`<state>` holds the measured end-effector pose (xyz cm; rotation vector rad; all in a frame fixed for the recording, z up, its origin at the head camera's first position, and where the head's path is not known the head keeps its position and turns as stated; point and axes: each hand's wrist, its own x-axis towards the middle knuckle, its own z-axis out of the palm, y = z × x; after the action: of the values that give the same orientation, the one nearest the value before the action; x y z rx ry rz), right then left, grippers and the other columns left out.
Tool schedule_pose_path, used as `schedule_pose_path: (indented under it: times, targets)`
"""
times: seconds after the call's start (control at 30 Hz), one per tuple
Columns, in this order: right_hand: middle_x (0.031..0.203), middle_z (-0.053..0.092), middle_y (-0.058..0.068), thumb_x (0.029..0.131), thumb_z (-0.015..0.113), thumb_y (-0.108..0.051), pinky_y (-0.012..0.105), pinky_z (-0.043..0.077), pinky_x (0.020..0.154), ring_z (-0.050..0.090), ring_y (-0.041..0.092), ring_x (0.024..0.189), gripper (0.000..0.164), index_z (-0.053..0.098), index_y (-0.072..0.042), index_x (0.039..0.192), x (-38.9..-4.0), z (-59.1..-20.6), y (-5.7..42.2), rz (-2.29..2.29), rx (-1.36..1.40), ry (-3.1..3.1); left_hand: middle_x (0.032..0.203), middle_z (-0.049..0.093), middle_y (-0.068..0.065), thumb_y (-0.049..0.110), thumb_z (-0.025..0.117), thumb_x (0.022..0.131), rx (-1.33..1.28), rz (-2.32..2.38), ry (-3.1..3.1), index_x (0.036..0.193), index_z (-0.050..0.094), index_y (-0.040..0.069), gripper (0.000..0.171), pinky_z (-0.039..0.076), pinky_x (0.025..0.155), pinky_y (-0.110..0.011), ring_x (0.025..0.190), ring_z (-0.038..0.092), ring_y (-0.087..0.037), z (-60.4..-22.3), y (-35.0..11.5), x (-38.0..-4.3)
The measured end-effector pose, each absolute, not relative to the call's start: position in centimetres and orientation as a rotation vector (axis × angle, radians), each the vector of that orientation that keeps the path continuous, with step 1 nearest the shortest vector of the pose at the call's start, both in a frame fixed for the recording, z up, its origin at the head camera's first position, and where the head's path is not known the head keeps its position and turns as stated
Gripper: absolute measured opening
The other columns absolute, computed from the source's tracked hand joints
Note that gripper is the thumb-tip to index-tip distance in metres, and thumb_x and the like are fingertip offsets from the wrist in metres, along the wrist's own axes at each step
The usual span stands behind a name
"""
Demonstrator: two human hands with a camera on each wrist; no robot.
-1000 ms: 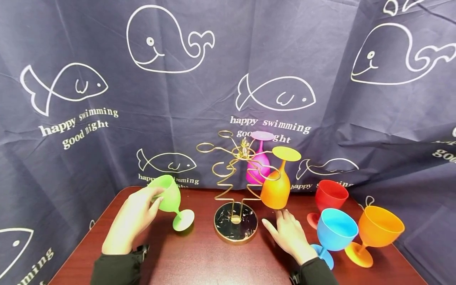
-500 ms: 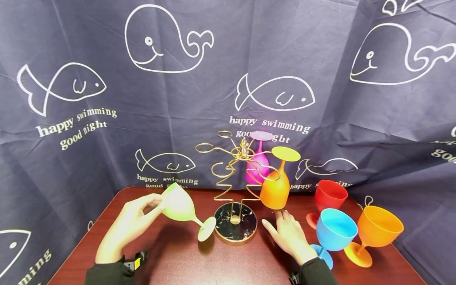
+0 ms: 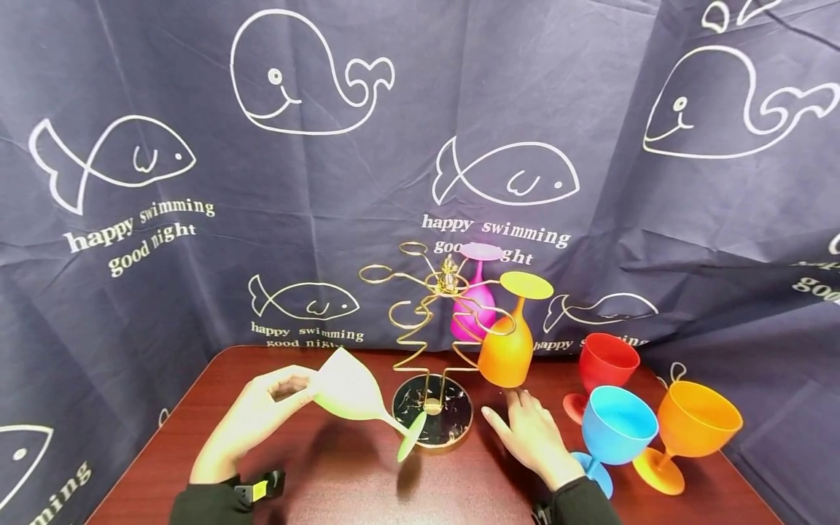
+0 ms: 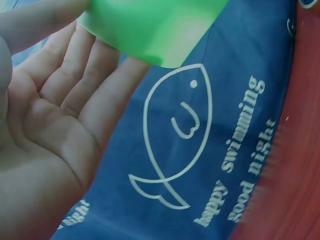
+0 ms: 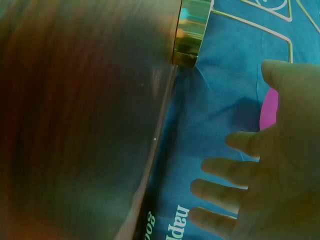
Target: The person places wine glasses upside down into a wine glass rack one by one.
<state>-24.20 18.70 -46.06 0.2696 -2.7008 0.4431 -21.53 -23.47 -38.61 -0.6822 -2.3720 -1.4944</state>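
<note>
My left hand [image 3: 269, 408] pinches a light green goblet [image 3: 351, 388] by the rim of its bowl, thumb on one side and fingers on the other. The goblet is held tilted above the table, its foot pointing right and down in front of the rack's base. In the left wrist view the green bowl [image 4: 155, 30] sits at the fingertips. Palm down with fingers spread, my right hand [image 3: 530, 434] is at the table, holding nothing. Beside it stands a gold wire rack [image 3: 429, 350] on a round black marbled base [image 3: 453, 408].
An orange goblet [image 3: 508, 354] and a magenta goblet [image 3: 474, 310] hang upside down on the rack's right side. Upright at the right stand a red goblet [image 3: 607, 361], a blue goblet [image 3: 620, 423] and another orange goblet [image 3: 698, 415]. A dark printed curtain [image 3: 367, 189] backs the table.
My left hand has tipped the green goblet from nearly upright toward lying on its side and lifted it. Its foot has swung right to the rack's base. My right hand stays put.
</note>
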Motion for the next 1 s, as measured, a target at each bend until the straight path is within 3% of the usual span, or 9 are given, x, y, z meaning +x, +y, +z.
schedule_pose_path:
  times: [0.17,0.37,0.5,0.73,1.0]
  targets:
    - [0.113,0.056,0.016,0.087,0.056,-0.052,0.056,0.039,0.086,0.053,0.037,0.103,0.058,0.056,-0.006,0.123,-24.2,-46.1,18.7,0.440,0.261,-2.711,0.101,0.066,-0.006,0.011,0.065,0.088,-0.702,-1.698,-2.338,0.111,0.064,0.009,0.023,0.050,0.081,-0.030,0.094,0.062,-0.020,-39.4,-23.2,-21.9]
    - [0.114,0.056,0.016,0.087,0.048,-0.061,0.056,0.040,0.086,0.053,0.038,0.103,0.066,0.055,-0.007,0.125,-24.2,-46.0,18.7,0.433,0.270,-2.727,0.104,0.065,-0.012,0.009,0.064,0.088,-0.712,-1.869,-2.274,0.112,0.063,0.004,0.024,0.049,0.083,-0.033,0.098,0.061,-0.023,-39.9,-23.1,-22.0]
    - [0.114,0.056,0.017,0.088,0.051,-0.058,0.056,0.039,0.087,0.053,0.038,0.103,0.065,0.054,-0.006,0.126,-24.2,-46.0,18.7,0.423,0.263,-2.737,0.104,0.065,-0.016,0.006,0.062,0.088,-0.774,-1.948,-2.238,0.113,0.061,0.003,0.025,0.049,0.083,-0.035,0.098,0.061,-0.024,-40.6,-22.9,-22.4]
    - [0.118,0.055,0.018,0.088,0.052,-0.055,0.056,0.038,0.089,0.052,0.038,0.107,0.065,0.052,-0.004,0.128,-24.2,-45.8,18.5,0.427,0.259,-2.764,0.104,0.064,-0.012,0.001,0.057,0.091,-0.811,-2.183,-2.101,0.113,0.058,-0.003,0.023,0.049,0.085,-0.042,0.097,0.061,-0.018,-41.6,-22.2,-22.8]
    - [0.118,0.054,0.017,0.088,0.051,-0.057,0.057,0.038,0.089,0.052,0.038,0.107,0.067,0.051,-0.005,0.130,-24.1,-46.0,18.6,0.441,0.249,-2.775,0.106,0.062,-0.009,-0.007,0.046,0.093,-1.022,-2.471,-1.873,0.114,0.057,0.001,0.025,0.047,0.087,-0.042,0.099,0.059,-0.018,-42.8,-20.8,-23.4]
